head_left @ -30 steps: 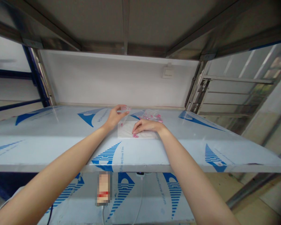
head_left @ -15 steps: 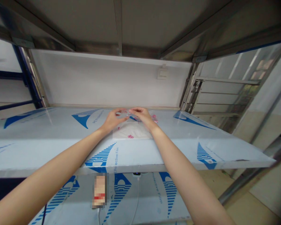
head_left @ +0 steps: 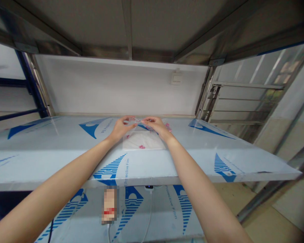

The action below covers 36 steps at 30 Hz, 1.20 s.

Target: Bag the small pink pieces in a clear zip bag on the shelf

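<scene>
1. Stainless shelf [head_left: 212, 162] w/ blue-printed PE protective film is spanning the view, steel underside of upper shelf [head_left: 126, 27] running overhead.
2. White wall panel [head_left: 116, 87] is standing behind, w/ small white switch plate [head_left: 176, 78] near top R.
3. Filmed lower shelf [head_left: 162, 219] is sitting below, white cable [head_left: 149, 216] running down it near pixelated object [head_left: 109, 206], too blurred to tell.
4. Blue rack rail [head_left: 7, 82] is showing at L, slatted metal rack [head_left: 243, 99] at R, tan floor [head_left: 228, 199] below it.

Blurred obj. [head_left: 109, 206] on lower shelf [head_left: 162, 216] unreadable. Clear item [head_left: 139, 119] betw. left hand [head_left: 121, 130] & right hand [head_left: 158, 127] too small to ID; pink bits [head_left: 168, 127] partly hidden.
</scene>
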Available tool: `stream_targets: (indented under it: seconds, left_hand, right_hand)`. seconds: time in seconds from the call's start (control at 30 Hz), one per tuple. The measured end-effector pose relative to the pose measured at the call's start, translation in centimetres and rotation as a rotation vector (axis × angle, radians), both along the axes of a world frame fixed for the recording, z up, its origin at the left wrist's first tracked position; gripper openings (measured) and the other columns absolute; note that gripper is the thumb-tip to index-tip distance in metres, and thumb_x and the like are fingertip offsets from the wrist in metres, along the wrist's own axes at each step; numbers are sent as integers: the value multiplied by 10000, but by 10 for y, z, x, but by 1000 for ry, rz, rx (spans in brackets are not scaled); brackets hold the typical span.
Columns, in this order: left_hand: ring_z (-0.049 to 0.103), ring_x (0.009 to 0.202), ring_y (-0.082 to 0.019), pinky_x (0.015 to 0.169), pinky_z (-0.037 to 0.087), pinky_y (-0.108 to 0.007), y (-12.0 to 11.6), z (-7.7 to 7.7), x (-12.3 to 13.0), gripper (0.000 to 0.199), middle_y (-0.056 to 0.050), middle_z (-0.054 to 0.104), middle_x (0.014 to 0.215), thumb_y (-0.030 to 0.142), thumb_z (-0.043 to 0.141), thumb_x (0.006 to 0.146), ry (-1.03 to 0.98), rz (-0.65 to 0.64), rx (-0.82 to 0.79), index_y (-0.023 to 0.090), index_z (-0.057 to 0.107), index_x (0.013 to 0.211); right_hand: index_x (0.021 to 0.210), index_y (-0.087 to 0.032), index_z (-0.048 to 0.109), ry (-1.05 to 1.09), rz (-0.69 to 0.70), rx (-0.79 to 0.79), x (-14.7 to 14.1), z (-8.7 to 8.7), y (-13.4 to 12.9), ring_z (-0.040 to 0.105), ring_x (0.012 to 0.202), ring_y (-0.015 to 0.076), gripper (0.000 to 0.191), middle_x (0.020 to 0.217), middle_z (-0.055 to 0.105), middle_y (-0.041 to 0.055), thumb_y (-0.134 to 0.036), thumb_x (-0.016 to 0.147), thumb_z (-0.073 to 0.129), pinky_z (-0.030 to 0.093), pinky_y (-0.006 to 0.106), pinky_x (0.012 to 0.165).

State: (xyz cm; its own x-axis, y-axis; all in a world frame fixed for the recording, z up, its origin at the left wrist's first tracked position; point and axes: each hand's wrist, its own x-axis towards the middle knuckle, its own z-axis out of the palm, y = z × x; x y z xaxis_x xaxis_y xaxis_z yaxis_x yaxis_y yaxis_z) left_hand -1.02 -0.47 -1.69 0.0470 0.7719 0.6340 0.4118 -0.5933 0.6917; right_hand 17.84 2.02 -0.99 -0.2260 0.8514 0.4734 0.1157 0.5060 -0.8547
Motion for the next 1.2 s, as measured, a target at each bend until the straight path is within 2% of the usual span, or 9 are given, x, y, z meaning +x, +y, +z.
stream_targets:
  seconds: [0.1,0.2,0.3,0.43,0.87,0.97,1.1,1.2]
  left_hand:
    - [613,994,-251,862,447,-355,3,1,-5,417,-94,698,1051,442,700,676,-42,19,-5,190,674,1007]
    - [613,1006,-241,856,444,-335,8,0,-10,396,-71,698,1052,454,693,681,-55,17,12,213,671,994]
    - [611,1012,-237,855,443,-328,11,0,-14,401,-70,694,1063,472,681,693,-52,24,33,219,668,1003]
    - [612,1007,-240,870,440,-333,12,-1,-15,393,-69,696,1060,478,682,687,-50,19,23,225,673,987]
    - [617,995,-253,853,452,-351,11,1,-14,406,-82,695,1061,475,678,677,-50,14,0,213,671,987]
    - [614,1005,-247,864,446,-352,7,3,-12,400,-76,697,1054,466,684,671,-44,4,-9,216,672,982]
    - [605,1019,-247,891,435,-369,-1,4,-2,397,-78,696,1064,432,694,671,2,-36,11,210,673,999]
    - [606,1016,-248,893,442,-376,-6,3,6,413,-89,689,1089,417,697,673,29,-85,22,199,670,1023]
  right_hand:
    - [813,-174,719,-266,228,-155,5,-1,-5,512,632,104,232,726,635,3,-346,661,757,397,246,595]
    - [788,-163,732,-474,464,-350,8,-2,-8,550,647,105,227,734,667,17,-277,604,799,415,239,601]
    - [788,-167,745,-525,551,-403,10,-1,-9,606,719,115,238,787,703,34,-254,577,811,456,245,680]
    - [732,-162,747,-538,596,-344,11,1,-12,643,754,141,208,775,715,47,-274,570,815,484,288,765]
    - [719,-177,754,-595,543,-251,14,-3,-4,637,763,145,223,776,716,41,-339,577,814,470,292,793]
    - [715,-173,745,-417,451,-230,12,-3,-4,612,732,141,250,755,706,35,-368,572,809,469,286,745]
    - [801,-185,736,2,176,-105,8,0,0,585,743,133,295,823,698,33,-413,618,769,449,268,706]
    - [801,-165,725,158,21,1,3,4,1,561,721,130,319,788,665,30,-415,609,768,422,255,674]
